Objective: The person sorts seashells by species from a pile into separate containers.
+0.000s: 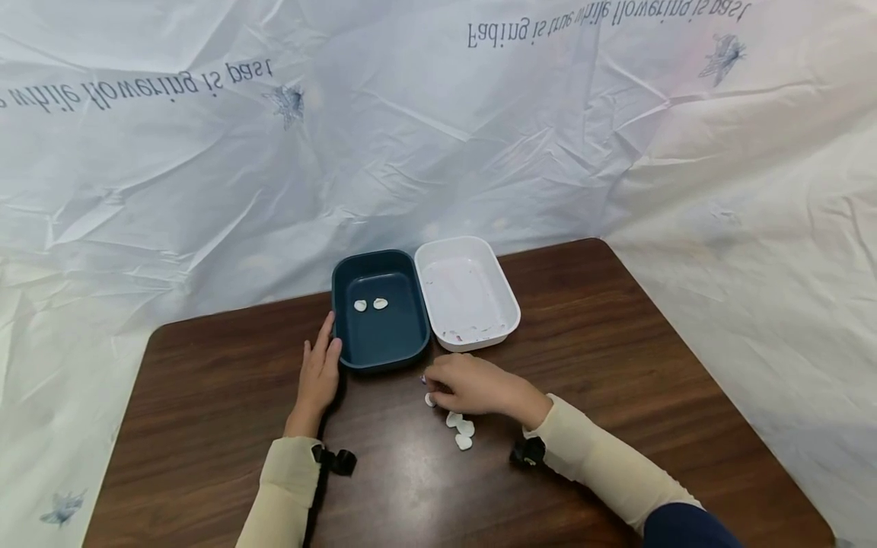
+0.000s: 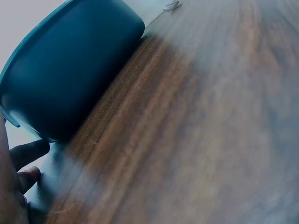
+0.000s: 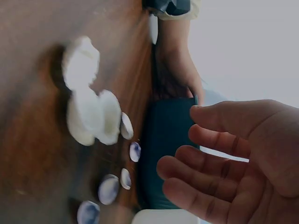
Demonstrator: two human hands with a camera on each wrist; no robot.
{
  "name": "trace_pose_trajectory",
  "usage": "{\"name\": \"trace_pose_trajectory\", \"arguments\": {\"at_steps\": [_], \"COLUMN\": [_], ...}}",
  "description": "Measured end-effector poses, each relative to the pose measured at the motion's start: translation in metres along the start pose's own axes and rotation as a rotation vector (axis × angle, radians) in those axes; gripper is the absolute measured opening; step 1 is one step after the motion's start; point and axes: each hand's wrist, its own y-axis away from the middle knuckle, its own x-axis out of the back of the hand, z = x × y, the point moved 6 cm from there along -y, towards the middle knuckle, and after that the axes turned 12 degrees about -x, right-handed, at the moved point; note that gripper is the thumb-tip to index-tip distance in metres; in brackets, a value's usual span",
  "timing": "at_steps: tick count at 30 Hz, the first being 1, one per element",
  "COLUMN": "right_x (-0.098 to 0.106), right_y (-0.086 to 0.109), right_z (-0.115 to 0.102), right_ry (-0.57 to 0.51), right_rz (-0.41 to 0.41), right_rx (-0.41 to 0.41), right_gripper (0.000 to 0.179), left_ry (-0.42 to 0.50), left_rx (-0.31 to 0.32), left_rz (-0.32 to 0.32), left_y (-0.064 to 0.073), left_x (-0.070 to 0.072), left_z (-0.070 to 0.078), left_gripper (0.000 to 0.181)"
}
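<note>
My left hand rests against the left side of a dark blue tray, its fingers extended along the wall. Inside that tray lie two pale seashells. Over the table, just in front of the trays, hovers my right hand with its fingers loosely bent. In the right wrist view nothing shows between the thumb and fingers. Below it, white seashells lie partly overlapping, and smaller purple-and-white seashells are scattered nearby. The head view has some of these small shells hidden by the right hand.
A white tray stands directly to the right of the blue one, with small bits along its near end. Both stand near the far edge of a brown wooden table. Pale printed sheeting hangs behind and at the sides.
</note>
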Motion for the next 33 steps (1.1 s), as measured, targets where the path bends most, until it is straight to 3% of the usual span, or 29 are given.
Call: {"name": "trace_pose_trajectory", "arguments": {"at_steps": [6, 12, 19, 33], "right_x": [-0.014, -0.024, -0.03, -0.037], "right_y": [0.006, 0.011, 0.016, 0.018], "right_z": [0.002, 0.004, 0.005, 0.003], "right_ry": [0.028, 0.018, 0.082, 0.08], "right_rz": [-0.045, -0.089, -0.096, -0.112], "right_rx": [-0.041, -0.091, -0.127, -0.11], "right_gripper": [0.028, 0.024, 0.023, 0.022], "left_ry": [0.0, -0.004, -0.001, 0.011], "left_rx": [0.009, 0.014, 0.01, 0.001], "left_rz": [-0.006, -0.004, -0.004, 0.009], "left_y": [-0.001, -0.002, -0.001, -0.001], "left_x": [0.0, 0.0, 0.0, 0.0], "left_z": [-0.001, 0.0, 0.0, 0.0], "left_gripper": [0.056, 0.056, 0.057, 0.056]}}
